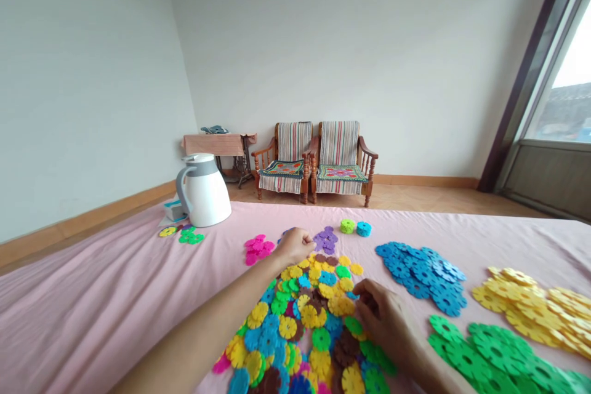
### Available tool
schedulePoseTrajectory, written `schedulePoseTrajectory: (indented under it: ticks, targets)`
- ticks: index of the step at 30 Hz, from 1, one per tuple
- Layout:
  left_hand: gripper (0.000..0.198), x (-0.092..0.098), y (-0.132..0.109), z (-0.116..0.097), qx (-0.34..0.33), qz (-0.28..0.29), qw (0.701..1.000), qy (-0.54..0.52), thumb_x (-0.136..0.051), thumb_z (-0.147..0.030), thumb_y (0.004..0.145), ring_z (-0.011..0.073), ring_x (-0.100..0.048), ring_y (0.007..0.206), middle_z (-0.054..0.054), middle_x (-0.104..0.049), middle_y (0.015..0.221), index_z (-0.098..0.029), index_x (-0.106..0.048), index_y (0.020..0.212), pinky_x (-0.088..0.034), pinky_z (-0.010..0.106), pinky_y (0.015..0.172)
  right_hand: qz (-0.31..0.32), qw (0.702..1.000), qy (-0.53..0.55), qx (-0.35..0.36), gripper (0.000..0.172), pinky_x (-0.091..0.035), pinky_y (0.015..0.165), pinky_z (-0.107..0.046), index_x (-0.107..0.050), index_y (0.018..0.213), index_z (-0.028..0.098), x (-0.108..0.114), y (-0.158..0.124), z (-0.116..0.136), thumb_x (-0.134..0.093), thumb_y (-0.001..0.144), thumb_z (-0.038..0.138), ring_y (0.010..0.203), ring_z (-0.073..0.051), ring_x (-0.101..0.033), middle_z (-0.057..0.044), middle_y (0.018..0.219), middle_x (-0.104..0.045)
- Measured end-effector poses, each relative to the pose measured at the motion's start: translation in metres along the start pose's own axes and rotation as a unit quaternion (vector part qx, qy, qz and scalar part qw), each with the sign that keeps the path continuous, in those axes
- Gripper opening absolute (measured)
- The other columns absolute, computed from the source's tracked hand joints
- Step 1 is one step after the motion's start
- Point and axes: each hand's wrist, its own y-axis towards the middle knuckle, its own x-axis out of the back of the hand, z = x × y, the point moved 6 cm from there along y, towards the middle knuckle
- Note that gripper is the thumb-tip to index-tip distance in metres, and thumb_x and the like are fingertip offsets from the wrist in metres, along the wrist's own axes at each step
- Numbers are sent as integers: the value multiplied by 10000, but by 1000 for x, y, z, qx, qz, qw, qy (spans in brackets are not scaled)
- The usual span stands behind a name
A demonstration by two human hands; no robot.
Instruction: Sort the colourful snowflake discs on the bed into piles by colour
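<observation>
Beside a small pile of purple snowflake discs (325, 240), my left hand (295, 246) is closed, its fingertips pressed together; whatever it may hold is hidden. My right hand (383, 311) is curled at the right edge of a large mixed heap of discs (287, 327). Its thumb and index finger pinch around a blue snowflake disc (352, 295) at the heap's side. Yellow, green, blue, brown and pink notched plastic discs overlap in the heap between my forearms. A pink disc pile (258, 249) lies left of my left hand.
A lime-green stack (347, 226) and a blue stack (364, 229) stand behind. Blue (422, 274), yellow (517, 301) and green (494, 354) disc piles lie on the right. A white jug (207, 194) stands back left on the pink cloth (152, 295). Two chairs (339, 160) are beyond.
</observation>
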Motion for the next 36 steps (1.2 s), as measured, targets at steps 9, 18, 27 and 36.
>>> schedulePoseTrajectory:
  ticks: [9,18,27,36]
  targets:
    - [135,-4,28,2,-17,-54,995,87,-552,-156,767,166,-608,858,37,-678,861,-177,-685,769,-432,227,774,-3,1000,13,1,160,-325,492,-205,-570,799,192,-1,0,-1,-423,742,162,527,-117,-518,26,598,-580]
    - [106,-17,24,6,-46,-50,982,173,-652,-217,711,213,-553,963,53,-620,900,-186,-669,811,-407,287,876,-16,1000,8,7,147,-317,473,-197,-572,778,197,-1,0,0,-435,740,160,502,-109,-499,32,581,-575]
    - [201,-1,10,0,-53,-52,982,176,-519,-58,741,239,-534,985,110,-600,939,-141,-666,852,-399,330,854,-8,1000,5,9,168,-323,496,-207,-587,785,191,2,0,3,-429,743,152,527,-116,-510,19,606,-586]
    - [97,11,-109,-60,-282,169,944,-13,-663,-230,746,144,-585,773,7,-638,812,-201,-688,836,-441,221,714,-7,1000,18,14,173,-342,504,-211,-583,784,189,3,0,3,-415,750,172,536,-117,-506,11,620,-576]
